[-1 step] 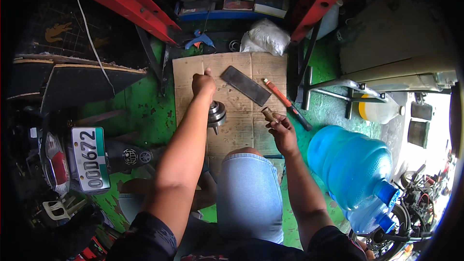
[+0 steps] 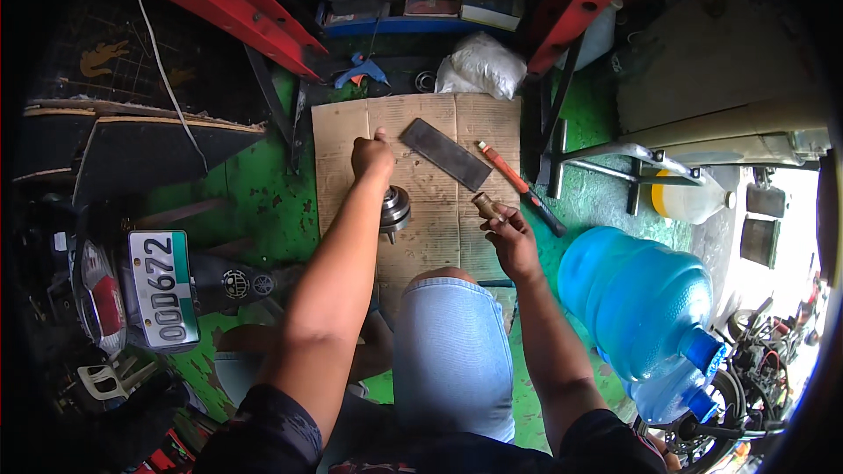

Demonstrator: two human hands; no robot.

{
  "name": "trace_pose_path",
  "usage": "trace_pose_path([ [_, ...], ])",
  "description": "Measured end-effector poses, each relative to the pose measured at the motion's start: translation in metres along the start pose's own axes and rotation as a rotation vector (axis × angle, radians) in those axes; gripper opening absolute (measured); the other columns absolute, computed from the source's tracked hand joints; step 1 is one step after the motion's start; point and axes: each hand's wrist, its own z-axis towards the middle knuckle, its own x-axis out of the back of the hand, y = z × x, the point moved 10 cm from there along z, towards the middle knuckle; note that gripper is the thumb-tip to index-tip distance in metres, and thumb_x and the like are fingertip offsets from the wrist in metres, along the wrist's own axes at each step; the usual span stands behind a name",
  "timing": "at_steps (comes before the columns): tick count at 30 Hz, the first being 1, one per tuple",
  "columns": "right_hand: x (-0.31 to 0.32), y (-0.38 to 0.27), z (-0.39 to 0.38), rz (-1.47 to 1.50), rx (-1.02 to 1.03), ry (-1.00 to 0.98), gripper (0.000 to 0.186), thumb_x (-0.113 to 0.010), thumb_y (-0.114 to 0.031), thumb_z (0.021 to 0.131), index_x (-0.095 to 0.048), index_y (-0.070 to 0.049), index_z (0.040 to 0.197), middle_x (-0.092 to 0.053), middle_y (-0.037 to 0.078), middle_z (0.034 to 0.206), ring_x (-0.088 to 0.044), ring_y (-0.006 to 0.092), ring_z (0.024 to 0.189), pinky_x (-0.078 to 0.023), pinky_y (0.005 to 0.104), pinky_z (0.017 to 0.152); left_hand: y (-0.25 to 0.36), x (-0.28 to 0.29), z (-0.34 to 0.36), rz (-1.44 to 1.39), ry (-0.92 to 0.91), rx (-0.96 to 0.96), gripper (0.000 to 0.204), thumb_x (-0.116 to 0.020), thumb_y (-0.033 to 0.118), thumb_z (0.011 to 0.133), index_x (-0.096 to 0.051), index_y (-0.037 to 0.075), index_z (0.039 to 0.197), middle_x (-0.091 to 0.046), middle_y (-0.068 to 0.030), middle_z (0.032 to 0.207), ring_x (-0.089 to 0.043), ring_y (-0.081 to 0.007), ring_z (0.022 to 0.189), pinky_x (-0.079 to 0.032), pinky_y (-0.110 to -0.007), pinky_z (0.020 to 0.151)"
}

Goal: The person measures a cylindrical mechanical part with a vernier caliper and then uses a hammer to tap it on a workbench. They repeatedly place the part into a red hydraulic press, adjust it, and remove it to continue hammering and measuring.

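— Start from the flattened brown cardboard sheet [image 2: 439, 211] on the green floor. What lies nearest the person?

— One bent knee in pale blue denim shorts [image 2: 452, 347] overlaps the near edge of the cardboard. Two bare forearms reach out over it.

— And the hands?

— The right hand [image 2: 509, 233] is over the cardboard's right part, fingers wrapped around the brown wooden handle [image 2: 485, 204] of one broad flat dark metal blade [image 2: 445, 153], which lies slantwise across the middle of the sheet. The left hand [image 2: 372, 156] is clenched into a fist above the left-centre of the cardboard; whether it grips anything I cannot tell.

— Anything under that forearm?

— One round, stepped grey metal part [image 2: 395, 209] stands on the cardboard, just beside the left forearm and a little nearer than the fist.

— What else, counted?

— One long tool with an orange-and-black handle [image 2: 521, 186] lies along the cardboard's right edge. Off the sheet to the right: two large blue translucent water jugs [image 2: 641, 298] on their sides, one behind the other. Beyond the far edge: one white plastic bag [image 2: 481, 66] and one small blue clamp-like tool [image 2: 360, 70]. Left of the cardboard: one white-and-green number plate [image 2: 160, 285].
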Motion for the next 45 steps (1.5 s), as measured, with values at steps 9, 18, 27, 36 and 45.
trace_pose_path([
  [9, -0.046, -0.004, 0.030, 0.055, -0.046, -0.141, 0.038, -0.075, -0.009, 0.093, -0.060, -0.010, 0.128, -0.070, 0.004, 0.116, -0.066, 0.0174, 0.102, -0.049, 0.0347, 0.089, 0.032, -0.027, -0.026, 0.144, 0.027, -0.346, 0.054, -0.063, 0.043, 0.102, -0.052, 0.001, 0.134, -0.069, -0.0252, 0.120, -0.065, -0.0447, 0.112, -0.052, -0.051, 0.097],
  [18, -0.109, -0.043, 0.041, -0.244, 0.197, -0.278, 0.044, -0.081, -0.009, 0.090, -0.060, -0.005, 0.129, -0.069, 0.006, 0.122, -0.065, 0.0197, 0.113, -0.051, 0.0354, 0.096, 0.054, -0.060, -0.138, -0.937, -0.741, -0.143, 0.070, -0.042, 0.069, 0.104, -0.062, 0.004, 0.121, -0.070, -0.0103, 0.110, -0.068, -0.0204, 0.100, -0.053, -0.038, 0.097],
  [27, 0.073, -0.057, 0.039, -1.772, 0.096, 0.567, 0.042, -0.064, -0.023, 0.093, -0.057, -0.007, 0.131, -0.059, 0.019, 0.135, -0.051, 0.0410, 0.131, -0.041, 0.0612, 0.105, 0.046, -0.022, -0.128, -1.181, -0.941, 0.098, 0.055, -0.047, 0.064, 0.102, -0.059, 0.012, 0.115, -0.071, -0.0094, 0.115, -0.069, -0.0237, 0.102, -0.056, -0.043, 0.087],
  [36, 0.085, -0.053, 0.046, -1.803, 0.011, 0.453, 0.031, -0.052, -0.026, 0.102, -0.057, -0.007, 0.126, -0.066, 0.022, 0.123, -0.061, 0.0444, 0.119, -0.049, 0.0552, 0.096, 0.063, 0.035, -0.107, -1.381, -0.994, 0.092, 0.033, -0.043, 0.035, 0.112, -0.059, 0.007, 0.120, -0.069, -0.0151, 0.120, -0.064, -0.0228, 0.096, -0.054, -0.040, 0.088],
  [45, -0.140, -0.119, -0.056, -1.012, 0.284, -0.209, 0.036, -0.065, -0.030, 0.105, -0.064, -0.001, 0.127, -0.063, 0.007, 0.075, -0.057, 0.0143, 0.065, -0.049, 0.0338, 0.063, 0.114, 0.117, -0.112, -1.147, -0.671, -0.519, 0.043, -0.065, 0.003, 0.100, -0.055, 0.001, 0.141, -0.066, -0.0096, 0.132, -0.060, -0.0155, 0.124, -0.042, -0.033, 0.112],
])
